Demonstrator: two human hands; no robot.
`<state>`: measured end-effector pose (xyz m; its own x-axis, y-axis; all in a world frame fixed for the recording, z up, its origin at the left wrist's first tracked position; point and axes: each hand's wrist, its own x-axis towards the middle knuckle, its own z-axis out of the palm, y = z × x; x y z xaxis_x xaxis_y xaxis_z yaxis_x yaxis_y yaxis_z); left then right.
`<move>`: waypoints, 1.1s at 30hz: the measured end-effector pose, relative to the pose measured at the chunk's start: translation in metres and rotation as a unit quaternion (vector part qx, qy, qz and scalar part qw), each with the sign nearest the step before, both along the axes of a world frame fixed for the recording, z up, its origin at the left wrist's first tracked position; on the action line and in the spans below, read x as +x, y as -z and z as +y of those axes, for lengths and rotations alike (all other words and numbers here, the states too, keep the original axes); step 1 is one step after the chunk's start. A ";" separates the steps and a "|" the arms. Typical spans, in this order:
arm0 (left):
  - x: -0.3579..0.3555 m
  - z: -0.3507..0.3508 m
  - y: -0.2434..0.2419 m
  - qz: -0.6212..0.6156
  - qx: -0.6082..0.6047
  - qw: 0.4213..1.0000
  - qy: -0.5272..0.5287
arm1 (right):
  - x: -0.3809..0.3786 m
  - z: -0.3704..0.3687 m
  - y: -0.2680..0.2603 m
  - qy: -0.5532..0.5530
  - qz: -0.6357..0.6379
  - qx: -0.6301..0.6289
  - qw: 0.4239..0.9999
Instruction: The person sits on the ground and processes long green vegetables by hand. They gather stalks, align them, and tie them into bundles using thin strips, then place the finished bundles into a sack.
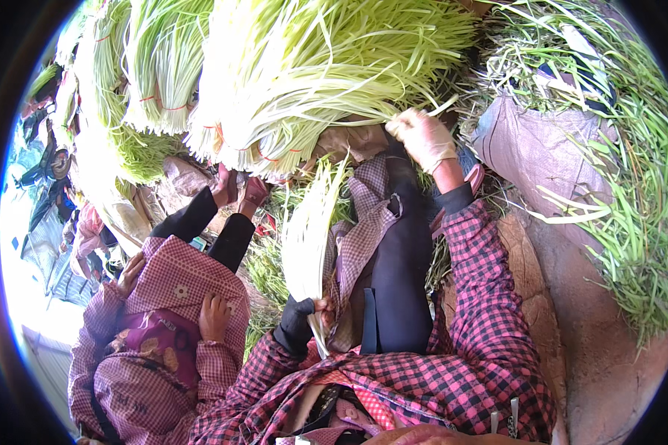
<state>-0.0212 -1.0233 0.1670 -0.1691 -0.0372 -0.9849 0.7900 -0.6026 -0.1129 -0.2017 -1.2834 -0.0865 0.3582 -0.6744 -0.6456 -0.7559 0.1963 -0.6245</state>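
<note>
My left hand [306, 320], in a dark fingerless glove, grips a bunch of pale blanched chives [306, 245] by its lower end. The bunch points up and away from my lap, its leaf tips fanned near the big pile. My right hand [423, 139], in a pale thin glove, reaches forward to the right edge of that pile [312, 83]. Its fingers are closed on a few long leaves [387, 113], and a leaf end sticks out beyond them. Red bands [267, 156] tie the white stem ends of the piled bundles.
Another person [156, 334] sits close on my left, hands on a checked apron. More tied bundles [164, 94] lie at the far left. Loose trimmings [640, 222] and a pale woven sack [540, 150] are at my right. Green scraps [270, 258] cover the ground between us.
</note>
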 end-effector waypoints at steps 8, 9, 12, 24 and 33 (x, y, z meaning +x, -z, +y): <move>0.000 0.002 -0.003 -0.021 -0.002 1.000 0.019 | 0.072 0.036 0.028 0.158 -0.245 0.378 0.879; 0.000 0.002 -0.003 -0.010 -0.008 1.000 0.004 | 0.076 0.030 0.032 0.221 -0.308 0.420 0.825; 0.001 0.004 -0.003 -0.006 0.003 1.000 -0.006 | 0.095 0.017 0.029 0.391 -0.322 0.267 0.820; -0.003 0.009 -0.002 0.001 -0.008 1.000 -0.024 | 0.117 -0.111 -0.011 0.180 -0.172 -0.018 0.968; -0.003 0.003 -0.005 -0.025 -0.002 0.999 -0.036 | 0.211 -0.139 0.002 0.102 -0.370 0.037 0.923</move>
<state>-0.0244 -1.0201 0.1717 -0.1162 -0.0524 -0.9918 0.8358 -0.5446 -0.0691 0.0096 -1.4227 -0.0881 0.5896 -0.7408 -0.3218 -0.0701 0.3500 -0.9341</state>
